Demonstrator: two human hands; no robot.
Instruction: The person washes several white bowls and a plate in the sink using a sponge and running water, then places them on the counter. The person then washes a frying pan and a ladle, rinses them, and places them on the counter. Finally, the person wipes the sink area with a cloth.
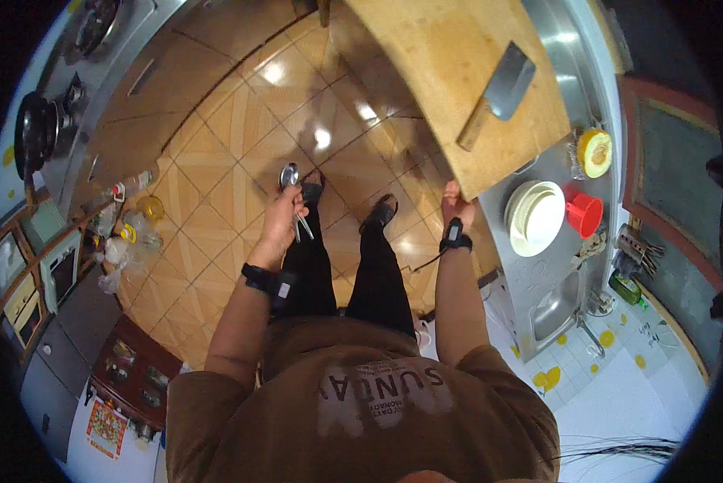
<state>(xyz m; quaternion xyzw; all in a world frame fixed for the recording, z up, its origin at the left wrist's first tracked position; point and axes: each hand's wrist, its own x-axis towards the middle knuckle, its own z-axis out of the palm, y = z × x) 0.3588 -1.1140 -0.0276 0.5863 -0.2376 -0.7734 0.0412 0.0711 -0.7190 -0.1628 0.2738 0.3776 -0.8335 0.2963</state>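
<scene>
My left hand (284, 212) is closed around metal utensils above the floor. A shiny spoon bowl (289, 174) sticks out past the fingers, and two thin metal handles (303, 227) show below the fist. Beside the near corner of a wooden cutting board (482, 36) is my right hand (458, 208). Its fingers meet the board's edge, but whether they grip it is unclear. On the board lies a cleaver (506, 84) with a wooden handle, blade pointing away from me. Both wrists wear dark straps with small devices.
The steel counter (494, 223) on the right holds stacked pale bowls (537, 218), a red plastic mug (586, 211), a cut yellow melon or pumpkin (595, 153) and a sink (554, 308). Bottles and plastic bags (123, 244) stand on the left floor. A pan (32, 134) sits farther left.
</scene>
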